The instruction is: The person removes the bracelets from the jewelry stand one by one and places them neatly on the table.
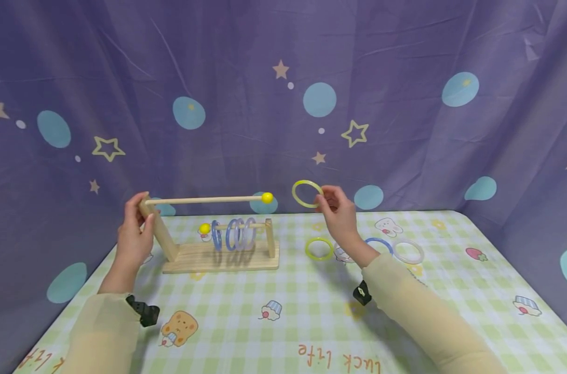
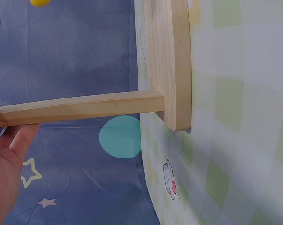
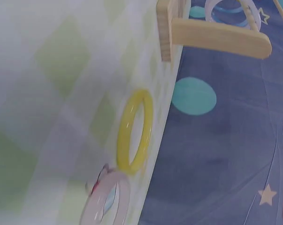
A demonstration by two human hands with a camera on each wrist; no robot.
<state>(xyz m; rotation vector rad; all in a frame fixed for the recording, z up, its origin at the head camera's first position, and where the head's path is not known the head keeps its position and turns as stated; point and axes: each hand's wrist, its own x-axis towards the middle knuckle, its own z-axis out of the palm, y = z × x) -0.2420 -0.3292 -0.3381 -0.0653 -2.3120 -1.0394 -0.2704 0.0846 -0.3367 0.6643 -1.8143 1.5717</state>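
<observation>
My left hand (image 1: 135, 236) grips the top of the tall post (image 1: 161, 228) of a wooden stand. From that post an upper rod (image 1: 208, 200) runs right to a yellow ball (image 1: 267, 198). Several blue and pale clear rings (image 1: 230, 236) hang on the lower rod, which ends in another yellow ball (image 1: 204, 228). Right of the upper ball, my right hand (image 1: 340, 215) pinches a yellow ring (image 1: 307, 182) in the air, apart from the rod. In the left wrist view, fingers (image 2: 24, 138) wrap the post's end.
On the checkered cloth right of the stand lie a yellow ring (image 1: 319, 259), a blue ring (image 1: 379, 240) and a pale clear ring (image 1: 408, 262). A pinkish clear ring (image 3: 89, 206) shows beside the yellow one in the right wrist view. A purple curtain (image 1: 246, 145) hangs behind the table.
</observation>
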